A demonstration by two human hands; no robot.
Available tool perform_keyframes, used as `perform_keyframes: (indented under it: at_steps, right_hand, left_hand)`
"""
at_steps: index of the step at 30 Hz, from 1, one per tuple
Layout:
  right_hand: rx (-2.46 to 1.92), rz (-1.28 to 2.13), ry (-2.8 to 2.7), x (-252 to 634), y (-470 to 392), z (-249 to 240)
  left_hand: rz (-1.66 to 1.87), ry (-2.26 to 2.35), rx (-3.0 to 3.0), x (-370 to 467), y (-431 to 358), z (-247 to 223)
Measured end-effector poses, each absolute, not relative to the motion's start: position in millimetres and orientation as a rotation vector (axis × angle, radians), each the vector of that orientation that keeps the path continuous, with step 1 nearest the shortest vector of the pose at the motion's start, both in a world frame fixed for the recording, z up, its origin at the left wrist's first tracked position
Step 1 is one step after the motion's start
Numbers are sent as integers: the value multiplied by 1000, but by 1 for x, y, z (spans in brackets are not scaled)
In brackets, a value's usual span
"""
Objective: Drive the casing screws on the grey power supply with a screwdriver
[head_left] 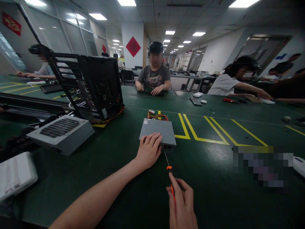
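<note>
A grey metal computer power supply (156, 128) lies flat on the green table in front of me, its bundle of coloured wires (158, 117) at the far side. My left hand (149, 149) holds it by the near edge, fingers over the top and thumb low at the near side. In my right hand (182, 198) is a screwdriver (169, 168) with an orange and black handle, the fingers closed around it. Its thin shaft points at the near face of the power supply, close to my left thumb. Whether the tip touches a screw cannot be made out.
A black computer case (95, 86) stands open at the left. Nearer lies a second power supply (64, 133) with a fan grille, then a white device (17, 175). Yellow tape lines (212, 141) mark the table. One person (154, 73) sits opposite; another person (224, 84) works at the right.
</note>
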State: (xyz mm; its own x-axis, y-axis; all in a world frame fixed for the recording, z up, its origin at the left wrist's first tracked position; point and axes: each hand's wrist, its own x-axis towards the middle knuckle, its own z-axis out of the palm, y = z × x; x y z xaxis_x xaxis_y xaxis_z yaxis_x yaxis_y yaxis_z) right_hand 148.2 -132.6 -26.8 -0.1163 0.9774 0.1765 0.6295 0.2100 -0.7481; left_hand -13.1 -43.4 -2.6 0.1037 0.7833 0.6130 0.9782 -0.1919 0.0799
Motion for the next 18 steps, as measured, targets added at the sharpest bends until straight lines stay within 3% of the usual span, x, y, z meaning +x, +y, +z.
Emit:
perform_keyframes:
  at_steps: [6, 12, 18]
  right_hand:
    - [-1560, 931, -1614, 154, -127, -23]
    - [-1215, 1644, -1180, 152, -117, -19]
    - [-1051, 1913, -677, 143, -111, -13]
  left_hand:
    - [-794, -1748, -2065, -13, -42, -5]
    - [-791, -1741, -2044, -13, -42, -5]
    - [-773, -1738, -2040, -13, -43, -3]
